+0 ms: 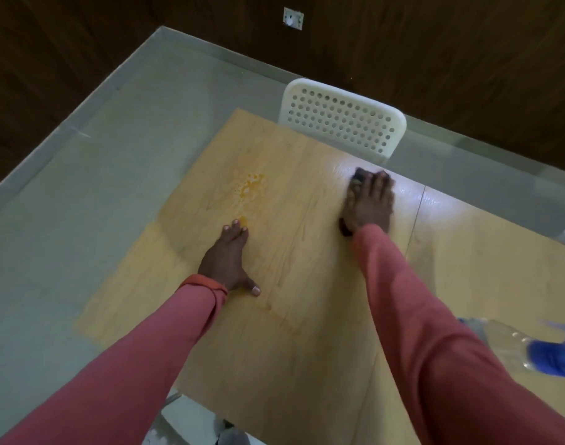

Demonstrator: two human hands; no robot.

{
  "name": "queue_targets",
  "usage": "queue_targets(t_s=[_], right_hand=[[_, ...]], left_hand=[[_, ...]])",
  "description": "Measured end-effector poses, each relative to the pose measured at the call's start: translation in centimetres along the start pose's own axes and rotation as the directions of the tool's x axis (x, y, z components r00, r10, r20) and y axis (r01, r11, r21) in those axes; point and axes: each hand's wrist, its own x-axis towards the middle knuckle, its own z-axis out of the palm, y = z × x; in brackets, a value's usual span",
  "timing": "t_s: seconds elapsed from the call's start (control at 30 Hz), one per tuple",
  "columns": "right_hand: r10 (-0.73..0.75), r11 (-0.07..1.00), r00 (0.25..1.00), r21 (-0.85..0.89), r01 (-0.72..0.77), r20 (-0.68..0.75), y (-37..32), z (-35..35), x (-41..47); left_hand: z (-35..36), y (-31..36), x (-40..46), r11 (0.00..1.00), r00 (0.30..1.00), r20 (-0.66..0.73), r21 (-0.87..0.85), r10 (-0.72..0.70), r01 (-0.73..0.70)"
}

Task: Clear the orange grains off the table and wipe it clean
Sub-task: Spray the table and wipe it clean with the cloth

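Observation:
A patch of orange grains point(251, 185) lies on the light wooden table point(294, 284) near its far left corner, with a smaller orange bit point(243, 220) just beyond my left fingertips. My left hand point(228, 259) rests flat on the table, fingers straight. My right hand point(368, 202) presses flat on a dark cloth point(359, 175) at the far edge of the table. The cloth shows beyond my fingertips and beside my wrist. The wood around it shines wet.
A white perforated chair point(342, 120) stands at the table's far edge, just behind my right hand. A clear plastic bottle point(502, 342) and something blue point(557, 354) lie at the right edge. Grey floor surrounds the table; dark wood walls stand behind.

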Motion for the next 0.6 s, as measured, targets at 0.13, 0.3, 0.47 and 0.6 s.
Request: queue_targets(t_s=[0.13, 0.3, 0.47, 0.6], right_hand=[[-0.355, 0.931, 0.933, -0.068, 0.359, 0.06, -7.5, 2.5, -2.0], [-0.613, 0.787, 0.783, -0.007, 0.617, 0.103, -5.1, 4.4, -13.7], [-0.302, 0.95, 0.953, -0.068, 0.304, 0.033, -3.1, 3.0, -7.1], [-0.281, 0.956, 0.957, -0.061, 0.286, 0.076, -10.3, 1.6, 3.6]], left_hand=[[-0.1, -0.4, -0.2, 1.0, 1.0, 0.007, -0.014, 0.024, -0.024], [-2.0, -2.0, -0.7, 1.0, 0.999, -0.046, -0.029, 0.0, -0.001], [-4.1, -7.4, -1.5, 0.986, 0.984, -0.049, -0.011, -0.168, 0.168], [-3.5, -8.7, -1.5, 0.98, 0.983, -0.048, -0.102, -0.176, 0.17]])
